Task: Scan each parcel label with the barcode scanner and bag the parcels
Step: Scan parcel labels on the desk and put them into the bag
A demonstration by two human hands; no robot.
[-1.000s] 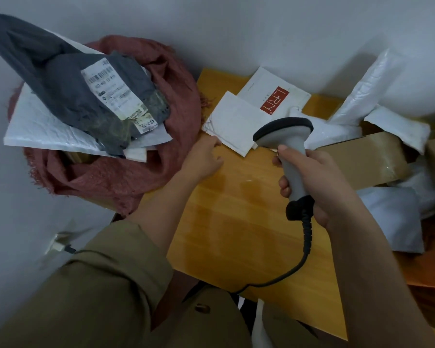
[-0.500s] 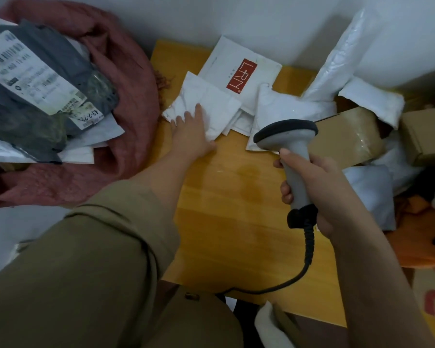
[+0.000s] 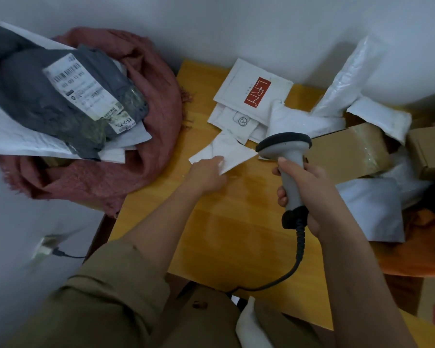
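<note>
One white mailer (image 3: 225, 153) lies flat on the wooden counter (image 3: 236, 234), at the near edge of the parcel pile; your left hand (image 3: 207, 174) pinches its near corner, thumb on top. Your right hand (image 3: 309, 194) is clenched around the handle of the barcode scanner (image 3: 288, 156), with the thumb laid along the top of the handle. The scanner head sits just right of the mailer, facing away from you toward the pile, and its coiled cable (image 3: 295, 262) hangs down over the counter's near edge.

Behind the mailer lie a white envelope with a round emblem (image 3: 239, 120) and, overlapping it, a white envelope with a red logo block (image 3: 254, 89). To the right, a taped cardboard box (image 3: 349, 151) lies among several white poly mailers (image 3: 372, 209).

Left of the counter, a dusty-red fabric bag (image 3: 146, 156) holds a grey poly parcel (image 3: 48, 101) with a printed shipping label (image 3: 86, 91), resting on white mailers.
</note>
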